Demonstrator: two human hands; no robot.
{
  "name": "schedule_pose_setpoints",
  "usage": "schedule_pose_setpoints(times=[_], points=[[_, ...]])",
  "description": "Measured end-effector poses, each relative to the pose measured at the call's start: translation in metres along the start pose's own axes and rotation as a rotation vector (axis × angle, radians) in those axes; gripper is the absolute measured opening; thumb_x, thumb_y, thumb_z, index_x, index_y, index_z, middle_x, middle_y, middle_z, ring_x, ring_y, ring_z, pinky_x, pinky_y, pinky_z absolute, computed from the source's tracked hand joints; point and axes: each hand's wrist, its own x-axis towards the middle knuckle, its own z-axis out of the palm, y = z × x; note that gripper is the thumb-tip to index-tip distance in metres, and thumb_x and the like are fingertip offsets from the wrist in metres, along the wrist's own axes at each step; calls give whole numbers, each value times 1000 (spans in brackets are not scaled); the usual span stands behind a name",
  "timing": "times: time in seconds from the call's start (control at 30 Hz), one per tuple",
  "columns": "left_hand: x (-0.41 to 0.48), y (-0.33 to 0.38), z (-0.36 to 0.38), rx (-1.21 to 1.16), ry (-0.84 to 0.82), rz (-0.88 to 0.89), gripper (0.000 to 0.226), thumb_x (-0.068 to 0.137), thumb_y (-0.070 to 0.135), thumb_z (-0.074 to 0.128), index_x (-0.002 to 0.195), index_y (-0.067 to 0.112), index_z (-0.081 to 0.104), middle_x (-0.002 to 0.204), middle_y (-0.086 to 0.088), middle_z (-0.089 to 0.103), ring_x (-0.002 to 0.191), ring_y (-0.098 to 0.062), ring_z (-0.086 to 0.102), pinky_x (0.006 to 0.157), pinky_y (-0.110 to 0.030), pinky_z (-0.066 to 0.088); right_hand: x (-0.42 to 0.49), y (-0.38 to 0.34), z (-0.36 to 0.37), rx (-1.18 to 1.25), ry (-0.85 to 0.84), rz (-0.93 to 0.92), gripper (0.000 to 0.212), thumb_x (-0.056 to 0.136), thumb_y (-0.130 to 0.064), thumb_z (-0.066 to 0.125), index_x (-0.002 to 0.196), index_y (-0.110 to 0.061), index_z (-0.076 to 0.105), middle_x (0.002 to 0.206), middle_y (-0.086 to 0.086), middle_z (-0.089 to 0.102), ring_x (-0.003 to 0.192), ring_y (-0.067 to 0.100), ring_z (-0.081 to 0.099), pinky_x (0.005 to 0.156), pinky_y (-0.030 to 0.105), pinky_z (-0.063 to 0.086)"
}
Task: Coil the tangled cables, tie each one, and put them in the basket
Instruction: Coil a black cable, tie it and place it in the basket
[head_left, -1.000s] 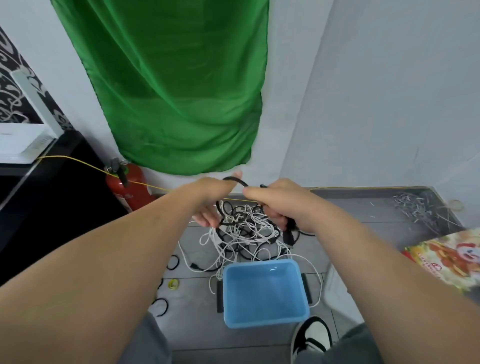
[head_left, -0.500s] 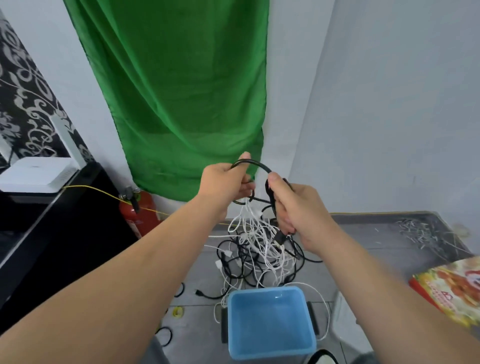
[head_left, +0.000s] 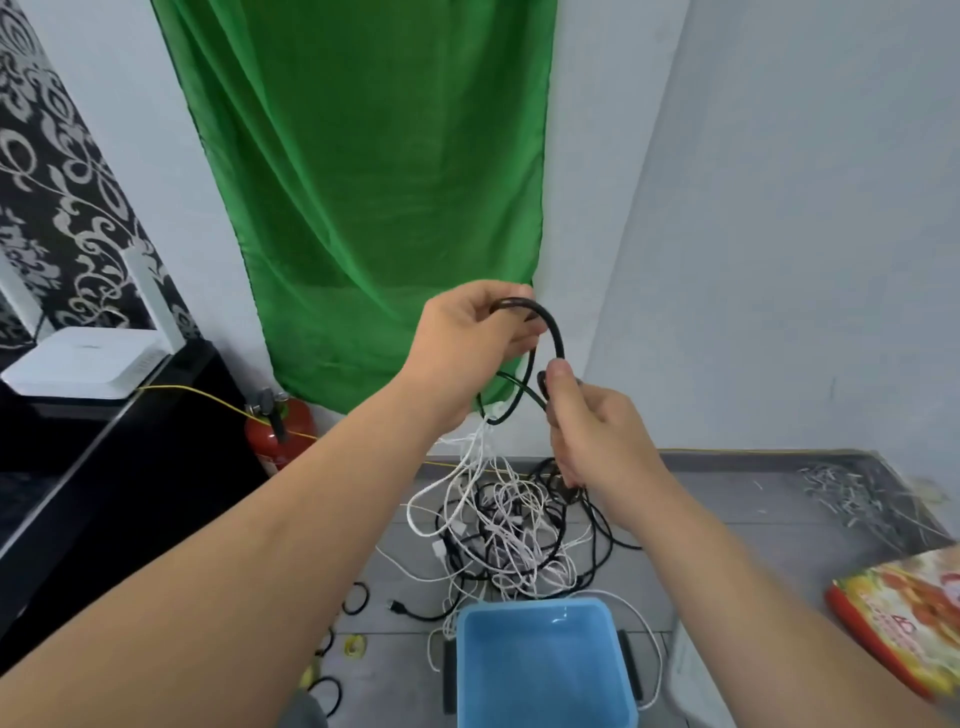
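A thick black cable (head_left: 555, 332) arches between my two hands, raised in front of the green cloth. My left hand (head_left: 467, 338) grips one end of the arch and also holds thinner black and white strands that hang down. My right hand (head_left: 587, 426) pinches the cable's other side between thumb and fingers. Below them a tangle of black and white cables (head_left: 514, 530) lies on the grey floor, partly lifted by the strands. The blue basket (head_left: 470, 670) stands nearest me with nothing inside it.
Small black loop ties (head_left: 356, 605) and a yellow tape roll (head_left: 355, 646) lie left of the basket. A red fire extinguisher (head_left: 275, 431) stands by a black cabinet with a white router (head_left: 83, 364). A heap of loose ties (head_left: 852, 493) and a colourful box (head_left: 904, 613) are at right.
Both hands rose from the pile, lifting the black cable and dragging white strands up with it. The view tilted upward, so the basket sits lower in the frame.
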Motion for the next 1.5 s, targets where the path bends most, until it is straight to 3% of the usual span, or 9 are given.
schedule_pose_setpoints(times=[0.23,0.37,0.53,0.87,1.0,1.1,1.23,1.37,1.5], points=[[1,-34,-20,207,-23,-29,8,93,3,72,101,3,70,82,-12,73,76,-18,72,78,-29,62,-3,-9,3,388,-168,152,49,105,-51,42,71,-16,45,43,4,21,38,20,19,47,32,27],[2,-79,-37,695,-167,-41,26,101,23,62,75,19,62,61,4,52,55,-9,43,52,-26,42,-4,-14,-5,645,-232,235,48,104,-48,41,66,-20,43,39,-2,18,34,17,15,45,32,24],[-7,-123,-56,1145,-487,-190,19,102,23,53,85,29,58,82,9,63,78,-15,59,70,-29,48,2,-16,-20,870,-188,192,48,105,-48,36,64,-23,41,35,-6,19,33,14,14,39,27,25],[-24,-150,-72,1360,-575,-239,17,106,36,44,95,25,51,98,-2,60,95,-27,60,89,-36,49,22,-13,-38,831,352,135,41,104,-49,45,74,-21,42,51,-1,33,42,19,30,49,28,40],[-29,-142,-54,1431,-655,-174,39,109,39,32,95,13,58,106,-12,61,102,-29,60,95,-38,47,25,-10,-35,816,349,136,51,99,-64,50,75,-20,41,51,-1,36,43,19,33,50,28,43],[-32,-133,-35,1636,-671,-151,20,104,21,41,107,13,59,117,-13,63,102,-31,62,90,-40,51,29,-12,-28,795,325,118,47,99,-57,56,75,-18,45,52,-1,40,44,18,38,52,30,44],[-38,-131,-45,1858,-659,-369,23,92,6,52,112,14,62,119,-6,67,107,-28,66,80,-38,51,33,-19,-25,989,280,174,39,102,-44,57,71,-23,45,52,-4,32,42,15,28,47,25,37],[-38,-128,-59,1847,-714,-472,25,94,10,48,112,10,65,111,-8,67,104,-27,66,81,-37,53,29,-17,-13,831,231,201,34,98,-34,53,66,-24,42,50,-2,22,43,18,17,46,25,31],[-23,-119,-50,1398,-519,-431,22,92,23,50,90,9,66,85,-7,67,77,-22,62,75,-39,56,28,-20,2,709,144,188,33,97,-32,50,67,-22,42,44,0,21,41,20,15,46,24,29]])
